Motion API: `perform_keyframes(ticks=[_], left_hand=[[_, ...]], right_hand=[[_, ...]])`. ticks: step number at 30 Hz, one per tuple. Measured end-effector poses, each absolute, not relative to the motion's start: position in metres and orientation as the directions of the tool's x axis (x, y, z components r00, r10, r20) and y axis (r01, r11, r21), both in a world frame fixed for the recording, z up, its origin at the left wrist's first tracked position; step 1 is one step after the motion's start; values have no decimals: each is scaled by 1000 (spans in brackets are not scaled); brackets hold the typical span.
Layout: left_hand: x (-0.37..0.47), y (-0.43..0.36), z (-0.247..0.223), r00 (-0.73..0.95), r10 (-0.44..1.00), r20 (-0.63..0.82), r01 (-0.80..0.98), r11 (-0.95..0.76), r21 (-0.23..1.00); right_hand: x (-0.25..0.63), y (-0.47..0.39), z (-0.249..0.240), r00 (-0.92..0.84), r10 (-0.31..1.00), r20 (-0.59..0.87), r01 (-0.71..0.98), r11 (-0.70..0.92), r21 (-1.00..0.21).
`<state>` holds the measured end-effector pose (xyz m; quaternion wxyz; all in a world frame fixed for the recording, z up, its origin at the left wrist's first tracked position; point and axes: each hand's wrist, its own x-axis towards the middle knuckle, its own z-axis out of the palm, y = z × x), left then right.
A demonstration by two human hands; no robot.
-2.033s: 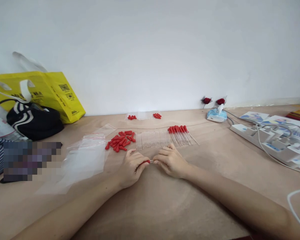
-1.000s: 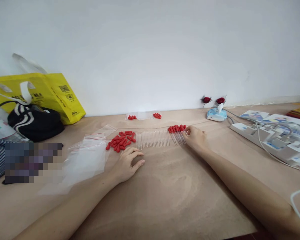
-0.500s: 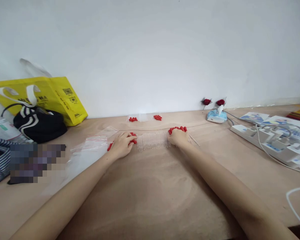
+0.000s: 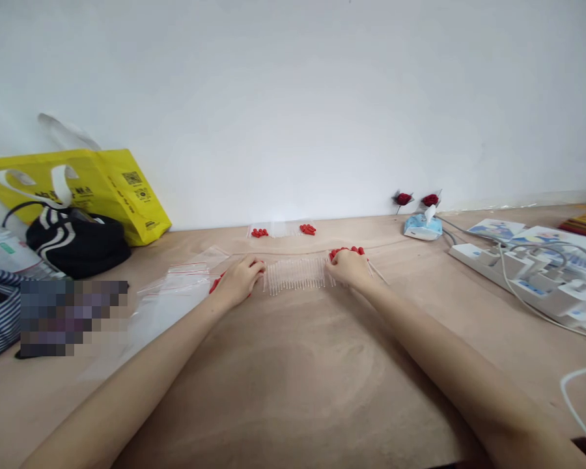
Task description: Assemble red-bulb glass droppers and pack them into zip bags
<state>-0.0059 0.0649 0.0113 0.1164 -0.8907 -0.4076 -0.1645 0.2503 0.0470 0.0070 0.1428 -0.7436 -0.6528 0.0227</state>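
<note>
row of clear tubes point(image 4: 297, 273) on desk point(image 4: 293, 371) — left hand point(image 4: 241, 279) at its nine o'clock, bent over red caps point(image 4: 217, 283) (pile mostly covered), whether gripping cannot tell. right hand point(image 4: 350, 267) at row's three o'clock, curled down, fingertips hidden — grip cannot tell. red-capped tubes point(image 4: 361, 251) partly hidden, tips showing at hand's twelve o'clock. clear bags point(image 4: 183, 280) at left hand's nine o'clock; tissue pack point(image 4: 423, 227) at row's two o'clock, well apart.

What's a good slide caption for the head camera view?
Left hand at the red caps, right hand beside the clear tubes.
</note>
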Motion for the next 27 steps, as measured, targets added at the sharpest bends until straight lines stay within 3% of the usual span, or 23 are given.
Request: perform_keyframes(ticks=[2,4,9,13,20,27], left_hand=[[-3,50,12,582,671,459,756,-655,1],[2,30,10,549,631,548,667,-726,167],[9,-8,3,731,576,367,431,-806,406],[4,-14,-1,784,541,304,363,-797,483],[16,-20,-7,608,716,344,607,-698,380],[27,-20,-18,566,695,443,550,-719,425]], right_hand=[[254,34,5,8,969,246,964,58,-260],[259,20,-1,-173,926,337,922,273,-276],[267,-9,-20,-468,740,483,746,624,-233],[264,-21,-30,-528,675,514,672,703,-233],[254,-26,-32,-570,643,511,656,731,-189],[247,-30,-34,-565,636,526,647,737,-196]])
